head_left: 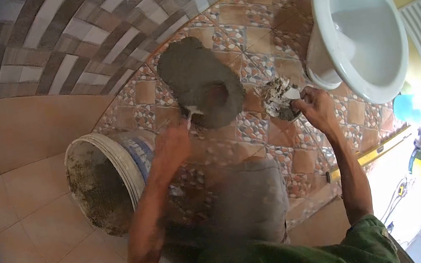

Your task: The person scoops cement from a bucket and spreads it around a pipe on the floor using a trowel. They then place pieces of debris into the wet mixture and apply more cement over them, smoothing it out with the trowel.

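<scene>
A patch of wet grey mortar [185, 68] lies spread on the patterned floor tiles, with a reddish hollow near its front end. At its near edge my left hand [172, 145] is closed around a small tool [194, 110] whose pale end reaches into the mortar; the rest of the tool is hidden by the fingers. My right hand [317, 106] pinches a white flat piece [292, 94], held right over a clump of crumpled pale scraps [277, 98] smeared with grey mortar.
A mortar-stained bucket [133, 156] lies tipped on its side by my left forearm. To the right stands a white toilet bowl [325, 32]. A yellow spirit level [374, 152] rests beyond my right forearm, near cables and tools in bright light. A tiled wall [91, 28] borders the floor.
</scene>
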The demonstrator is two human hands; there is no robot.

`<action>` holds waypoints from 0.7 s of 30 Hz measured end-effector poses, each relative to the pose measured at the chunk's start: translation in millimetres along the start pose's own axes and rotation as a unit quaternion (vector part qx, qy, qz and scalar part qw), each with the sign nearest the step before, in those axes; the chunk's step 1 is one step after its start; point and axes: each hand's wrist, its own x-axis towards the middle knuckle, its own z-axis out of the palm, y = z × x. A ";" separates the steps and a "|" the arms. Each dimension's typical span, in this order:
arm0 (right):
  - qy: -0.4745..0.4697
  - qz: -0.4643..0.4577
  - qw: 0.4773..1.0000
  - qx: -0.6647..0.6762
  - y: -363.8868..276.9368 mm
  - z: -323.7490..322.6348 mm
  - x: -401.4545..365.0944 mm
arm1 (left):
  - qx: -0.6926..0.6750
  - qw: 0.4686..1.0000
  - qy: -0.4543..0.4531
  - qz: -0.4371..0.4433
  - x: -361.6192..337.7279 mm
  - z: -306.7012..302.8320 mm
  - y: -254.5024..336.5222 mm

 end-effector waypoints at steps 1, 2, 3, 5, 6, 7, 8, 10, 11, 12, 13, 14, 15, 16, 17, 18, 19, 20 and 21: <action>-0.020 0.026 0.999 -0.007 -8.7 -4.7 -0.2 | 0.003 0.999 0.047 0.022 -0.9 -8.6 0.5; -0.016 0.030 0.999 0.002 -7.1 -2.7 -1.1 | 0.008 1.000 0.012 0.021 7.5 -6.8 -2.1; -0.012 0.033 0.999 0.009 -3.8 0.5 -0.6 | 0.012 1.000 -0.020 0.020 25.0 -2.7 -5.9; -0.005 0.028 0.999 0.020 -5.3 -1.3 0.0 | 0.048 0.997 -0.063 0.027 52.7 -7.9 -0.7; -0.006 0.024 0.999 0.024 -7.2 -3.0 -1.2 | 0.078 0.993 -0.076 0.037 63.7 -12.5 12.6; -0.007 0.020 0.999 0.028 -8.2 -3.5 -2.6 | 0.108 0.989 -0.090 0.045 75.2 -14.0 24.4; -0.007 0.023 0.999 0.028 -8.0 -2.8 -3.1 | 0.133 0.984 -0.109 0.053 91.3 -7.6 32.4; -0.005 0.030 0.999 0.028 -6.8 -1.3 -3.1 | 0.168 0.975 -0.121 0.083 115.4 6.4 43.7; -0.003 0.027 0.999 0.040 -6.9 -2.6 -4.2 | 0.179 0.972 -0.113 0.104 122.8 9.7 48.3; 0.000 0.023 0.998 0.053 -7.3 -3.3 -5.2 | 0.191 0.968 -0.106 0.124 126.9 12.7 49.0; 0.002 0.020 0.997 0.070 -9.5 -2.5 -6.0 | 0.197 0.967 -0.106 0.124 128.1 14.8 45.2; 0.000 0.018 0.997 0.076 -11.9 -3.4 -7.1 | 0.203 0.966 -0.108 0.123 127.2 18.2 39.7; -0.004 0.018 0.997 0.079 -15.6 -8.8 -9.3 | 0.207 0.964 -0.111 0.123 123.5 22.0 36.2; -0.005 0.016 0.996 0.084 -16.5 -11.4 -10.0 | 0.183 0.971 -0.104 0.109 113.1 13.8 35.1; 0.013 0.008 0.993 0.121 -10.7 -5.3 -9.3 | 0.160 0.978 -0.096 0.094 100.5 4.9 29.6; 0.004 0.016 0.995 0.097 -12.9 -5.8 -9.0 | 0.137 0.984 -0.086 0.076 85.2 -0.9 24.3; -0.007 0.025 0.997 0.074 -17.6 -8.7 -8.8 | 0.133 0.986 -0.081 0.062 71.8 2.5 17.2; -0.015 0.034 0.998 0.050 -18.5 -11.0 -8.5 | 0.129 0.988 -0.074 0.049 59.9 8.6 11.5; 0.000 0.005 0.999 0.041 -10.7 -6.2 -7.1 | 0.123 0.989 -0.070 0.039 48.0 18.7 6.2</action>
